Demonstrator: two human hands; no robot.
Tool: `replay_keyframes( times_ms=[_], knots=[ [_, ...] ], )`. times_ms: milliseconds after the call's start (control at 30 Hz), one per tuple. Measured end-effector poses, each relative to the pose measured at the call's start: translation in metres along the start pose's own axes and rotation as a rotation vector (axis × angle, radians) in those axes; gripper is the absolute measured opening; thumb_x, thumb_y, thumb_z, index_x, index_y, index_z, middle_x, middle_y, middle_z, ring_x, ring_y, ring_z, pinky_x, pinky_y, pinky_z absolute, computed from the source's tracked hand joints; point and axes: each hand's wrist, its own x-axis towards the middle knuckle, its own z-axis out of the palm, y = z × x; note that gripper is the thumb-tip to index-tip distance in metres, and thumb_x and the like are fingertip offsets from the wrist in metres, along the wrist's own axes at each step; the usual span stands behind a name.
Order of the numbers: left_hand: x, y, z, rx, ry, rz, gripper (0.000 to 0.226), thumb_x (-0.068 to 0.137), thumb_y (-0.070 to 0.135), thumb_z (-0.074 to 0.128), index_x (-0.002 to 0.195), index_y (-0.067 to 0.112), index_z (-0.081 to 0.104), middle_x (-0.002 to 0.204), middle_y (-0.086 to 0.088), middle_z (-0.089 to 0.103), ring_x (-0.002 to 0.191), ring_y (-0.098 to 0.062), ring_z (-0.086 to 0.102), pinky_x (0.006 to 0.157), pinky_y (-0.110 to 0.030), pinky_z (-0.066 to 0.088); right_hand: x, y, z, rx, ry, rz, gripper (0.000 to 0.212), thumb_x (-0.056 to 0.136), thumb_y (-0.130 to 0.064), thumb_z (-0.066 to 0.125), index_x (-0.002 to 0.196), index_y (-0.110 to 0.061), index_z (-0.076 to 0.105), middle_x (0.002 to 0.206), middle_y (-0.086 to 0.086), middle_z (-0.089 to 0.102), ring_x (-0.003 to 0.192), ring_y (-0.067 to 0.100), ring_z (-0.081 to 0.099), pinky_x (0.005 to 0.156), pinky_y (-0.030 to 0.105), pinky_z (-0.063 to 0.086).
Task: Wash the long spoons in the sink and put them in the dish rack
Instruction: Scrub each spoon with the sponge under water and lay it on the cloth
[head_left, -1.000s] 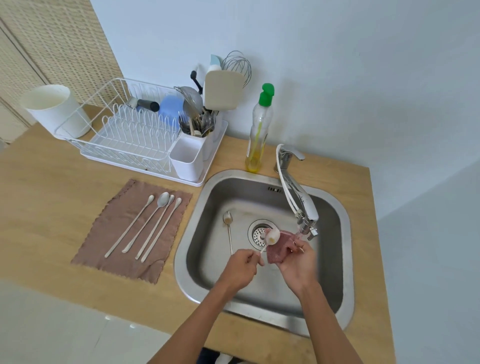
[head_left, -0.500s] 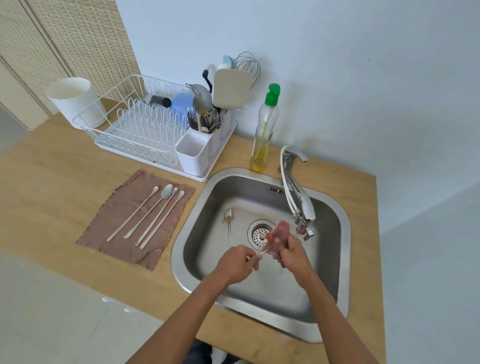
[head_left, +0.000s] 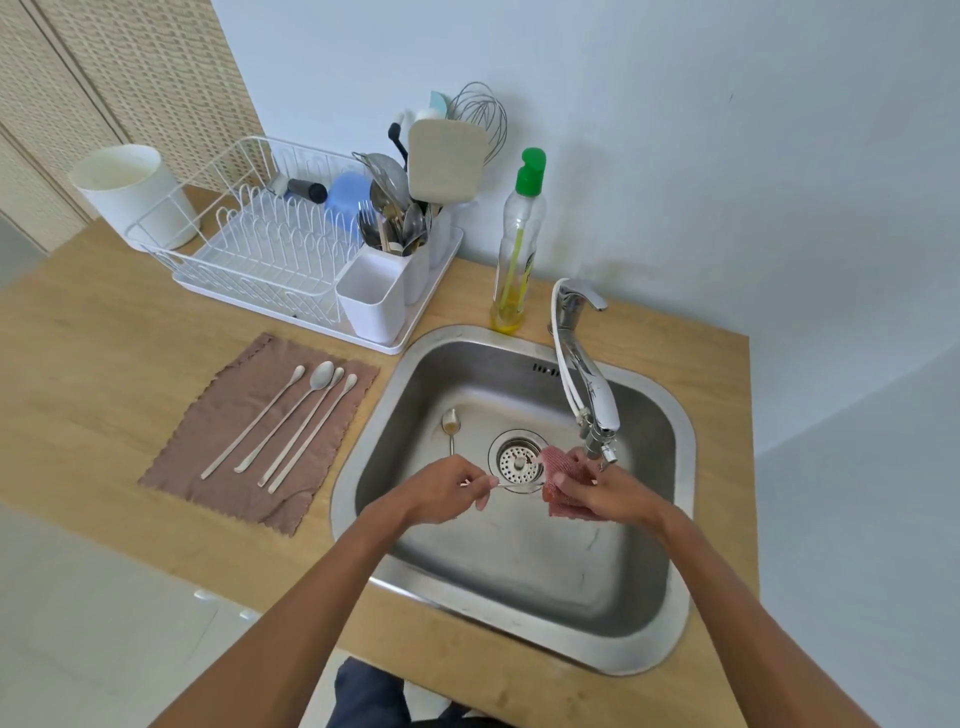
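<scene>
Pinching a long spoon (head_left: 511, 484) in my left hand (head_left: 447, 491), I grip a pink mesh scrubber (head_left: 563, 470) around its other end with my right hand (head_left: 608, 491), above the sink (head_left: 519, 587) drain. A second spoon (head_left: 450, 423) lies in the basin; four more spoons (head_left: 283, 423) rest on a brown cloth (head_left: 208, 457).

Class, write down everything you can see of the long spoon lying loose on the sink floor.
The loose spoon looks like silvery metal: a small oval bowl, face up with a brownish smear, and a thin straight handle. It lies flat on the sink floor, left of the drain strainer, bowl toward the wall. The handle's end vanishes behind the left hand, which pinches another spoon; contact cannot be told.
</scene>
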Motion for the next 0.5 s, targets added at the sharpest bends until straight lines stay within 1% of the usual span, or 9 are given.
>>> replay_keyframes(
  times_ms=[67, 100, 167, 233, 300, 367, 433, 500],
  knots=[
    [0.004, 0.000, -0.006, 0.018, 0.010, 0.009, 0.049, 0.103, 0.043, 0.045, 0.071, 0.013, 0.066, 0.056, 0.005, 0.051, 0.054, -0.010, 0.046, 0.057, -0.025, 0.035, 0.003, -0.002, 0.004, -0.022, 0.043, -0.016, 0.011, 0.100, -0.025, 0.058, 0.102, -0.015, 0.058, 0.085, -0.002, 0.069, 0.063, -0.005, 0.068, 0.058, 0.009, 0.050],
    [0.005, 0.000, -0.007, 0.023, 0.011, 0.005, 0.048, 0.103, 0.043, 0.045, 0.071, 0.014, 0.066, 0.054, 0.005, 0.050, 0.052, -0.007, 0.044, 0.055, -0.024, 0.033, 0.008, 0.003, 0.006, -0.068, 0.062, -0.029, 0.015, 0.099, -0.027, 0.058, 0.105, -0.013, 0.057, 0.083, -0.004, 0.067, 0.058, -0.009, 0.065, 0.055, 0.007, 0.047],
    [0.005, -0.003, -0.009, 0.020, 0.015, -0.002, 0.047, 0.103, 0.043, 0.045, 0.071, 0.015, 0.066, 0.053, 0.006, 0.048, 0.050, -0.007, 0.042, 0.054, -0.024, 0.032, 0.011, 0.009, 0.006, -0.111, 0.046, -0.046, 0.019, 0.099, -0.030, 0.059, 0.111, -0.015, 0.056, 0.078, -0.002, 0.064, 0.051, -0.003, 0.058, 0.051, 0.012, 0.045],
    [0.006, -0.007, -0.010, -0.003, -0.001, -0.005, 0.045, 0.103, 0.043, 0.046, 0.071, 0.017, 0.066, 0.054, 0.007, 0.047, 0.051, -0.007, 0.041, 0.055, -0.025, 0.032, 0.013, 0.013, 0.005, -0.134, 0.030, -0.005, 0.022, 0.099, -0.034, 0.058, 0.119, -0.025, 0.056, 0.079, 0.000, 0.065, 0.058, 0.005, 0.053, 0.052, 0.020, 0.046],
    [0.007, -0.013, -0.010, -0.052, -0.032, -0.005, 0.044, 0.103, 0.043, 0.046, 0.071, 0.018, 0.065, 0.056, 0.008, 0.048, 0.054, -0.006, 0.042, 0.058, -0.026, 0.034, 0.015, 0.019, 0.004, -0.118, 0.033, 0.024, 0.019, 0.100, -0.033, 0.055, 0.118, -0.031, 0.059, 0.082, -0.002, 0.067, 0.065, 0.010, 0.053, 0.055, 0.024, 0.046],
    [0.008, -0.017, -0.009, -0.066, -0.071, -0.002, 0.044, 0.103, 0.043, 0.046, 0.072, 0.019, 0.065, 0.060, 0.006, 0.048, 0.056, -0.007, 0.042, 0.059, -0.026, 0.034, 0.016, 0.025, 0.006, -0.086, 0.014, -0.006, 0.016, 0.101, -0.026, 0.052, 0.110, -0.030, 0.065, 0.080, -0.006, 0.069, 0.068, 0.011, 0.052, 0.056, 0.026, 0.045],
    [0.009, -0.020, -0.008, -0.066, -0.094, -0.009, 0.044, 0.102, 0.044, 0.045, 0.072, 0.020, 0.064, 0.061, 0.002, 0.046, 0.056, -0.009, 0.041, 0.058, -0.024, 0.033, 0.016, 0.026, 0.009, -0.080, 0.012, -0.005, 0.017, 0.102, -0.023, 0.050, 0.107, -0.027, 0.066, 0.080, -0.008, 0.070, 0.066, 0.010, 0.052, 0.055, 0.026, 0.044],
    [0.011, -0.020, -0.006, -0.080, -0.097, -0.018, 0.043, 0.102, 0.044, 0.045, 0.072, 0.021, 0.064, 0.059, 0.005, 0.045, 0.055, -0.006, 0.040, 0.057, -0.022, 0.033, 0.016, 0.021, 0.014, -0.042, 0.045, -0.007, 0.017, 0.103, -0.020, 0.050, 0.108, -0.020, 0.066, 0.078, -0.004, 0.069, 0.061, 0.004, 0.054, 0.053, 0.020, 0.043]
  ],
)
